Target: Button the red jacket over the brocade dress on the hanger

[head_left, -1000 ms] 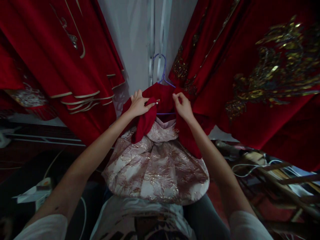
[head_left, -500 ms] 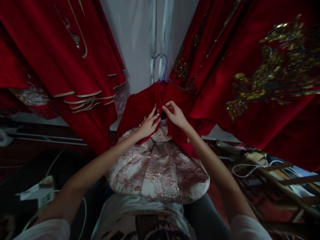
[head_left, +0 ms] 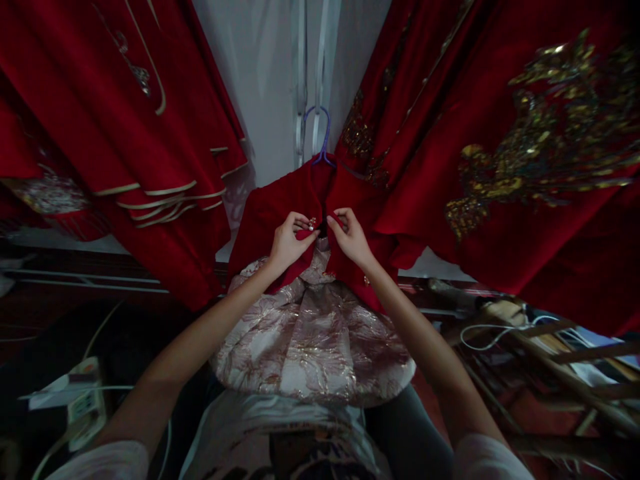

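Observation:
A short red jacket [head_left: 270, 207] hangs on a purple hanger [head_left: 324, 137], over a shiny pink-and-white brocade dress [head_left: 320, 340]. My left hand [head_left: 293, 239] pinches the jacket's left front edge, beside a small cluster of pearl-like beads [head_left: 313, 224]. The opposite front edge is between the thumb and fingers of my right hand [head_left: 350, 235]. A narrow dark gap parts the two edges, with the dress's top showing below it. More small bead ornaments [head_left: 367, 281] sit lower on the jacket's right side.
Red garments with pale trim [head_left: 165, 133] hang at left; a red garment with gold sequins [head_left: 500, 173] hangs at right. Metal rails [head_left: 300, 80] run up the wall behind the hanger. A power strip [head_left: 86, 403] lies lower left, and a wooden rack [head_left: 565, 367] stands lower right.
My left hand has turned from lying with stretched fingers on the jacket's front to pinching its edge. My right hand keeps its pinch. The view has shifted slightly.

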